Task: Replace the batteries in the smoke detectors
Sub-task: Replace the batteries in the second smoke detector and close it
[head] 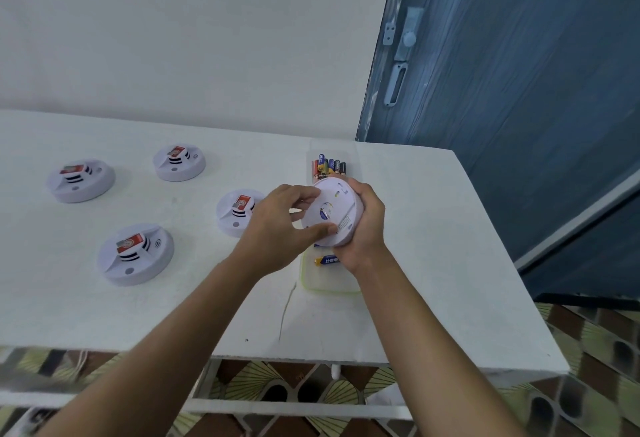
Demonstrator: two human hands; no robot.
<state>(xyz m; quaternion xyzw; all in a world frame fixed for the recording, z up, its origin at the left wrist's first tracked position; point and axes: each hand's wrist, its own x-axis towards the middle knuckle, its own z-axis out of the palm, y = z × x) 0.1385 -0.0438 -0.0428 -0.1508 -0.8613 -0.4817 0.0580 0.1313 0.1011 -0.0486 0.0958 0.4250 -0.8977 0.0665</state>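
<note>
We see a white desk (450, 263) spanning the lower half of the frame, with a blue door (519, 90) at the upper right. Four smoke detectors rest face up on the desk at the left: one at far left (80, 180), one toward the rear (179, 162), one near the front (135, 254), and one at centre (239, 211), partly covered by our left hand (277, 225). Each carries a red label on its raised top.

A fifth smoke detector (334, 211) is raised above the desk at frame centre, tilted, its flat underside toward the camera. Our right hand (363, 225) wraps its right edge in a firm grasp. The left hand grips the left edge, thumb and fingers closed on the rim.

A shallow tray (329, 286) with a yellowish rim lies on the desk directly below the held unit, containing one battery (327, 259). A row of batteries (329, 166) lies just behind the held unit.
</note>
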